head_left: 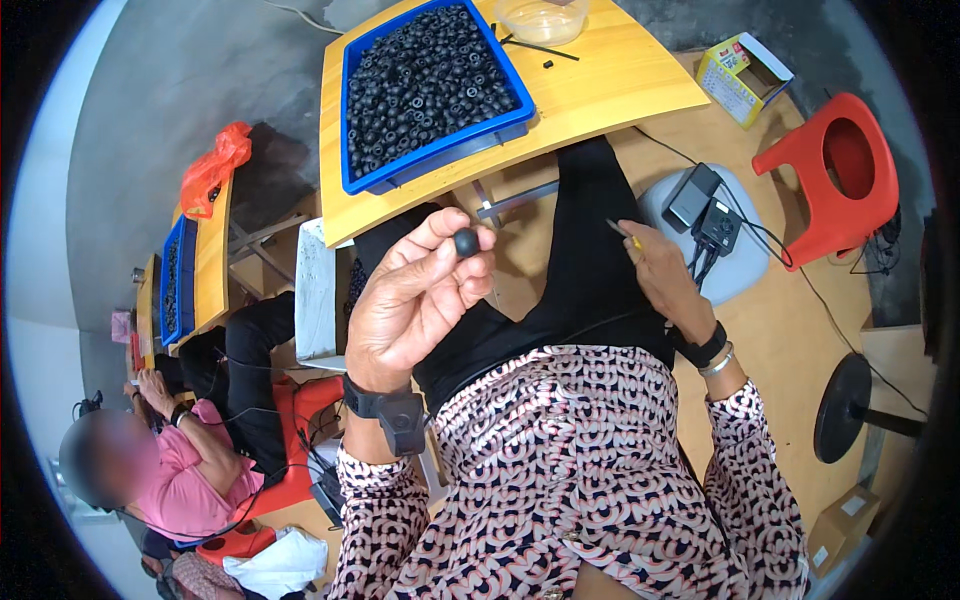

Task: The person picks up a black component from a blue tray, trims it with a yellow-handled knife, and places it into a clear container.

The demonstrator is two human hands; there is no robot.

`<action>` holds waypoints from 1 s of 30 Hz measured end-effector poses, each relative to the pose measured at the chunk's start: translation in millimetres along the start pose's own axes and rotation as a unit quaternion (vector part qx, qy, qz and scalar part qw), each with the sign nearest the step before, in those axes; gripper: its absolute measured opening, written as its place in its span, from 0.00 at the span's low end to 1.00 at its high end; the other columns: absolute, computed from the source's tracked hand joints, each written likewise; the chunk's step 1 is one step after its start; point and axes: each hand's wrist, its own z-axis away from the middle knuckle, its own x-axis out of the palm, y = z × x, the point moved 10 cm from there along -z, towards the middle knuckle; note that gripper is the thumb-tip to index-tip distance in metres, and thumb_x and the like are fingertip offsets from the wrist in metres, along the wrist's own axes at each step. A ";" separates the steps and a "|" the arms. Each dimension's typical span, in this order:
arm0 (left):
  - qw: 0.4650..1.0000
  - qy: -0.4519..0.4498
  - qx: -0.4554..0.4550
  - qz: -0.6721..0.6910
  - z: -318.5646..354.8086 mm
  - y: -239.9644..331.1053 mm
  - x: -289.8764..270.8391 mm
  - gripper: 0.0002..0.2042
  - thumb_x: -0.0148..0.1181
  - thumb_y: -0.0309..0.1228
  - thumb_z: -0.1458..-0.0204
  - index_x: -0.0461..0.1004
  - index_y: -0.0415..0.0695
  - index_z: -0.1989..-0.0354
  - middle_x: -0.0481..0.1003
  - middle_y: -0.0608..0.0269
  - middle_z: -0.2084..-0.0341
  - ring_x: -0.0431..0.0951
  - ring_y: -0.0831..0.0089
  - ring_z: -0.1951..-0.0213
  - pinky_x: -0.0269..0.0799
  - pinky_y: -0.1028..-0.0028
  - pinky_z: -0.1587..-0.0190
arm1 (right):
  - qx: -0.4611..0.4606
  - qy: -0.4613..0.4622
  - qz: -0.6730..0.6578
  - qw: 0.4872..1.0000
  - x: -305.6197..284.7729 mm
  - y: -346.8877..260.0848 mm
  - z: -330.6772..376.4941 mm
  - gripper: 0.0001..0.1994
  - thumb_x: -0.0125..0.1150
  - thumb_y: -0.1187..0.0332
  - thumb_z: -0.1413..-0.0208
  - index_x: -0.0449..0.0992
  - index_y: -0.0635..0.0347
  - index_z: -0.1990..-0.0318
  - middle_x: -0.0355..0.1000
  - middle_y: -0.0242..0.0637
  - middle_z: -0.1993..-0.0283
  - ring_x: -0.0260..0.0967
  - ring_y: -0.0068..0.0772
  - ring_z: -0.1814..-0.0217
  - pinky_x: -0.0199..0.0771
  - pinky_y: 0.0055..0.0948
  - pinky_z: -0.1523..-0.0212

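Your left hand [415,300] is raised in front of your chest, and the small black rubber piece [467,242] sits right at the fingertips. It's pinched between the tip of your thumb [440,228] on its left and the curled fingers just below and to the right of it, so most of the little round thing pokes out above the fingers in plain view. The grip is a light fingertip pinch, not a fist; the remaining fingers are folded loosely under it.

Your right hand [665,275] is lower, resting over your right thigh on the black trousers. It's closed around a thin tool [622,232], something like a pick with a yellowish bit near the grip, the slim tip sticking out up and to the left of the fingers. The tool tip and the black piece are well apart; the two hands aren't touching.

Both wrists have black straps, and the right one also carries a silver bangle [718,362].

Further out, a blue tray [430,85] heaped with the same sort of black rings sits on the wooden table [620,80] ahead of you, well away from the one in your fingers. A clear plastic bowl [542,20] stands beside the tray at the table's far edge. On the floor to your right there's a red plastic stool [835,185] and a small yellow carton [740,75]. Off to your left another person in a pink top [190,470] sits at a similar table.
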 end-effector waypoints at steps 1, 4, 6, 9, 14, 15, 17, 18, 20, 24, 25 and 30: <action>1.000 -0.009 -0.001 0.005 0.5 -0.9 2.3 0.11 0.51 0.22 0.48 0.68 0.38 0.56 0.71 0.51 0.60 0.71 0.71 0.63 0.68 0.74 0.59 | 0.038 -0.018 -0.019 0.999 -1.8 4.1 -1.6 0.13 0.46 0.79 0.49 0.66 0.72 0.55 0.67 0.58 0.56 0.64 0.57 0.52 0.65 0.40 0.51; 1.000 -0.018 0.000 0.010 1.8 -2.6 8.1 0.11 0.51 0.22 0.48 0.68 0.39 0.56 0.71 0.50 0.60 0.72 0.70 0.62 0.68 0.74 0.59 | 0.066 -0.022 -0.033 0.997 -4.2 8.8 0.4 0.12 0.45 0.77 0.48 0.67 0.72 0.56 0.68 0.59 0.61 0.66 0.58 0.59 0.67 0.41 0.58; 1.000 -0.026 0.002 0.014 2.7 -3.0 14.0 0.11 0.51 0.22 0.48 0.68 0.39 0.55 0.71 0.50 0.60 0.72 0.70 0.62 0.68 0.75 0.60 | 0.091 -0.042 -0.027 0.995 -6.5 8.9 3.6 0.11 0.46 0.76 0.47 0.69 0.70 0.58 0.68 0.59 0.63 0.66 0.58 0.61 0.66 0.42 0.61; 0.999 -0.031 0.013 0.004 4.9 -2.1 15.7 0.11 0.51 0.23 0.47 0.68 0.39 0.55 0.70 0.50 0.60 0.72 0.70 0.62 0.67 0.75 0.61 | 0.123 -0.046 -0.043 0.990 -13.1 0.6 9.4 0.10 0.47 0.77 0.48 0.69 0.69 0.58 0.69 0.57 0.67 0.65 0.60 0.65 0.65 0.44 0.65; 0.999 -0.032 0.008 0.005 6.2 -2.4 13.8 0.11 0.52 0.23 0.48 0.67 0.39 0.55 0.70 0.51 0.60 0.72 0.70 0.63 0.67 0.75 0.61 | 0.129 0.012 -0.039 0.991 -43.0 -40.3 6.1 0.11 0.54 0.75 0.51 0.68 0.66 0.59 0.68 0.47 0.76 0.66 0.45 0.76 0.65 0.34 0.73; 0.999 -0.034 0.004 0.006 6.0 -3.2 13.8 0.12 0.52 0.23 0.48 0.67 0.39 0.55 0.70 0.51 0.60 0.72 0.71 0.63 0.67 0.75 0.61 | 0.188 -0.004 -0.053 0.981 -45.3 -41.0 6.0 0.11 0.56 0.74 0.52 0.68 0.65 0.60 0.67 0.43 0.78 0.66 0.36 0.78 0.64 0.29 0.75; 0.999 -0.030 0.005 0.010 6.8 -3.8 12.5 0.12 0.52 0.23 0.48 0.67 0.39 0.54 0.70 0.51 0.60 0.71 0.71 0.63 0.67 0.75 0.61 | 0.166 0.020 -0.122 0.978 -51.7 -54.9 2.3 0.11 0.59 0.72 0.52 0.68 0.64 0.61 0.66 0.39 0.78 0.64 0.28 0.78 0.63 0.24 0.75; 0.999 -0.028 0.004 0.015 6.8 -4.4 12.1 0.12 0.52 0.23 0.48 0.67 0.38 0.54 0.70 0.51 0.60 0.71 0.71 0.64 0.67 0.76 0.61 | 0.145 0.045 -0.188 0.970 -55.4 -61.8 0.9 0.12 0.61 0.70 0.53 0.68 0.64 0.63 0.65 0.35 0.79 0.62 0.20 0.77 0.61 0.20 0.76; 0.999 -0.030 0.002 0.025 6.0 -4.7 12.8 0.12 0.52 0.23 0.48 0.67 0.39 0.54 0.70 0.51 0.60 0.71 0.71 0.63 0.67 0.76 0.61 | 0.135 0.073 -0.237 0.959 -56.7 -67.9 0.1 0.12 0.61 0.69 0.52 0.67 0.64 0.64 0.66 0.32 0.77 0.62 0.17 0.75 0.62 0.18 0.74; 0.999 -0.033 0.005 0.031 5.9 -5.3 13.6 0.12 0.53 0.23 0.48 0.67 0.39 0.55 0.70 0.52 0.60 0.71 0.71 0.63 0.67 0.75 0.61 | 0.083 0.074 -0.275 0.955 -68.8 -93.6 -9.5 0.11 0.61 0.70 0.52 0.68 0.65 0.64 0.67 0.33 0.75 0.63 0.18 0.73 0.64 0.17 0.72; 0.999 -0.033 0.005 0.031 6.1 -6.0 12.9 0.12 0.53 0.23 0.48 0.67 0.39 0.55 0.70 0.52 0.60 0.71 0.71 0.63 0.67 0.75 0.61 | 0.052 0.071 -0.274 0.958 -71.7 -102.7 -12.5 0.10 0.60 0.71 0.53 0.69 0.65 0.65 0.67 0.33 0.74 0.64 0.19 0.72 0.64 0.17 0.72; 0.999 -0.032 0.015 0.027 5.7 -6.4 9.3 0.11 0.53 0.22 0.49 0.68 0.41 0.55 0.71 0.53 0.60 0.71 0.71 0.63 0.67 0.75 0.61 | 0.015 0.077 -0.264 0.961 -81.7 -129.9 -23.7 0.09 0.62 0.72 0.56 0.71 0.65 0.67 0.69 0.36 0.73 0.66 0.21 0.74 0.65 0.18 0.73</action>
